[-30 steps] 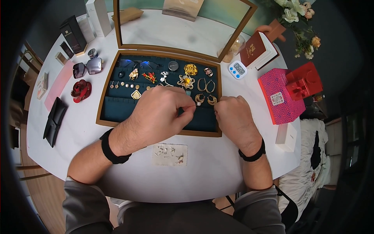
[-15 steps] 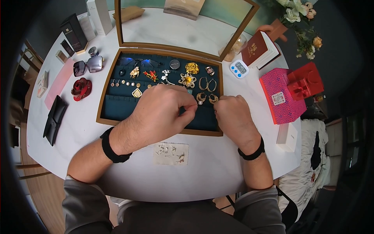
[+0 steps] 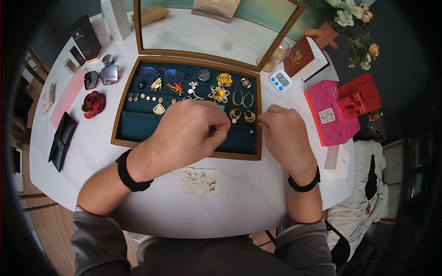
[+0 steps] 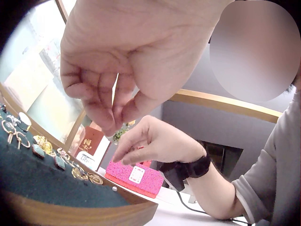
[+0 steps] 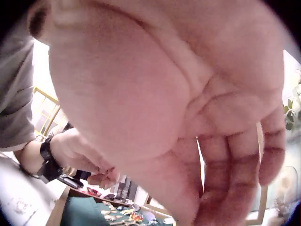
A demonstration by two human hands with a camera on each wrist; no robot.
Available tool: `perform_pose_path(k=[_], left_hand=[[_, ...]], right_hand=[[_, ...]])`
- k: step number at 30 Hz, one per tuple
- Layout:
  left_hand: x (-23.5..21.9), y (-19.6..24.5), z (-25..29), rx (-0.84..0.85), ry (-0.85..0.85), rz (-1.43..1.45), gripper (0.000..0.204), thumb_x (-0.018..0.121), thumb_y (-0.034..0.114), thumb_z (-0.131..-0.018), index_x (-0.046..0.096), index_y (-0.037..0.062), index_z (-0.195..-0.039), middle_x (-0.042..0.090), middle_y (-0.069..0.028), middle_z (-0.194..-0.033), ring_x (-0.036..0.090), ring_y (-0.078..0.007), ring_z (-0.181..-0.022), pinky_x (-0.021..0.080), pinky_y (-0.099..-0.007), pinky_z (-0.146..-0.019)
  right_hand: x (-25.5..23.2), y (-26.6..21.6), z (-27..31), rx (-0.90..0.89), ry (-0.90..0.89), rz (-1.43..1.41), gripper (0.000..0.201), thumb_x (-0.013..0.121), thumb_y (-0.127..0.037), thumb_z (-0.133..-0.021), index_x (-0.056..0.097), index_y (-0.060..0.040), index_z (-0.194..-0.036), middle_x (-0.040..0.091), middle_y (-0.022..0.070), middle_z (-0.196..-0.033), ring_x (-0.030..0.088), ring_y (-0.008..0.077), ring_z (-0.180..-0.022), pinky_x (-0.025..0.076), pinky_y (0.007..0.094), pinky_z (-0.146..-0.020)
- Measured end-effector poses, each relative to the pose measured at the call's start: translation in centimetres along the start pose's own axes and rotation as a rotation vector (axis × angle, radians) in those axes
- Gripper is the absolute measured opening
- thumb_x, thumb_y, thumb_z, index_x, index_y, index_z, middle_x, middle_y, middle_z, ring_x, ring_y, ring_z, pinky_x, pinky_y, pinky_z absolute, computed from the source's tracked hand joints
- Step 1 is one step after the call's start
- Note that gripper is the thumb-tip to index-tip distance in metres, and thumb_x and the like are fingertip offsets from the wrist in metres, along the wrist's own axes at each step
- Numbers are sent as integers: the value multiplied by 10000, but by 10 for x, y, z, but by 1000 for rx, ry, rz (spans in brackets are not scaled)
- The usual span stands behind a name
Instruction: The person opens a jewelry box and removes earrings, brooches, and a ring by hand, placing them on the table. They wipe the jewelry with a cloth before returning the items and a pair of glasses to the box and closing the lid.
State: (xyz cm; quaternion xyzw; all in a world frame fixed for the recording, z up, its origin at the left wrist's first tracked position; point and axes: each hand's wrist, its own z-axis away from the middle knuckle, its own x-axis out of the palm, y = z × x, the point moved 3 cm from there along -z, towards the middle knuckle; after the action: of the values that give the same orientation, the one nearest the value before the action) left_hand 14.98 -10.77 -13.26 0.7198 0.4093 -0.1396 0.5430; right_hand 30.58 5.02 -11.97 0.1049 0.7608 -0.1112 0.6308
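the wood-framed jewelry case, lined in dark green, lies on the white table, its clear lid raised; inside are gold brooches, hoop earrings and, near the front right corner, one small pearly stud. the lid's top is cut off in the head view, and the left hand hides part of the lining. the hands are apart: the left brings thumb and fingertips together, contents indiscernible; the right hand, fingers loosely bent, hovers by the right rim.
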Motion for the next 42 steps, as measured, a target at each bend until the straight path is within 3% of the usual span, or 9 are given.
perform_pose_path(k=[1,3,6,22,25,27,31,40,42], left_hand=[[1,0,0,-5,-11,6,53,790,36,-914,776,-16,-919,705,-122,-786,691,-261,-645,550,-364,-605],[3,-1,1,6,-21,3,50,784,32,-921,773,-15,-934,705,-133,-799,696,-289,-667,550,-374,-612],[5,-1,1,31,-32,6,50,773,25,-933,769,-14,-963,706,-151,-826,702,-333,-705,552,-390,-623],[9,0,4,63,-36,-25,47,756,10,-926,785,3,-962,732,-135,-862,723,-314,-721,565,-394,-634],[12,-8,6,-7,-205,-152,43,767,45,-926,799,25,-948,750,-118,-882,745,-316,-769,595,-407,-678],[14,-7,8,-14,-276,-178,50,776,78,-930,801,36,-937,749,-110,-884,750,-315,-796,604,-412,-708],[20,-7,13,-38,-468,-229,115,794,170,-938,804,60,-906,729,-100,-869,750,-314,-856,611,-429,-774],[26,-13,18,-20,-504,-280,107,798,164,-921,796,64,-880,714,-95,-863,749,-309,-905,609,-431,-787],[27,-13,18,-21,-509,-288,99,796,154,-920,796,64,-881,717,-95,-869,751,-307,-908,612,-427,-792]], right_hand=[[-3,-2,0,1,0,0,136,767,-2,-880,822,-9,-1005,744,129,-911,701,345,-806,555,428,-806],[-12,-9,-1,-18,186,-398,124,790,2,-850,787,-26,-971,721,127,-931,694,348,-838,530,442,-762],[-16,-22,2,-78,199,-592,97,797,-31,-895,768,-17,-987,718,115,-930,680,351,-820,536,442,-749],[-8,-13,0,-48,141,-617,55,797,-35,-884,759,-26,-923,710,107,-866,669,343,-795,507,432,-768],[3,-3,-3,-31,148,-343,28,777,-18,-872,761,-30,-892,708,109,-851,681,334,-810,494,435,-796],[18,1,-4,-50,52,-122,58,744,15,-846,760,-40,-856,705,112,-834,695,327,-829,490,437,-807],[28,0,-4,-68,-26,-86,95,715,42,-822,751,-47,-819,705,116,-825,701,321,-839,495,431,-814],[32,-5,-3,-94,-62,-7,111,715,74,-772,735,-35,-782,700,127,-820,704,324,-862,499,426,-828],[34,-7,-4,-79,-110,16,24,768,1,-852,774,-22,-856,712,119,-844,697,315,-870,499,432,-864]])
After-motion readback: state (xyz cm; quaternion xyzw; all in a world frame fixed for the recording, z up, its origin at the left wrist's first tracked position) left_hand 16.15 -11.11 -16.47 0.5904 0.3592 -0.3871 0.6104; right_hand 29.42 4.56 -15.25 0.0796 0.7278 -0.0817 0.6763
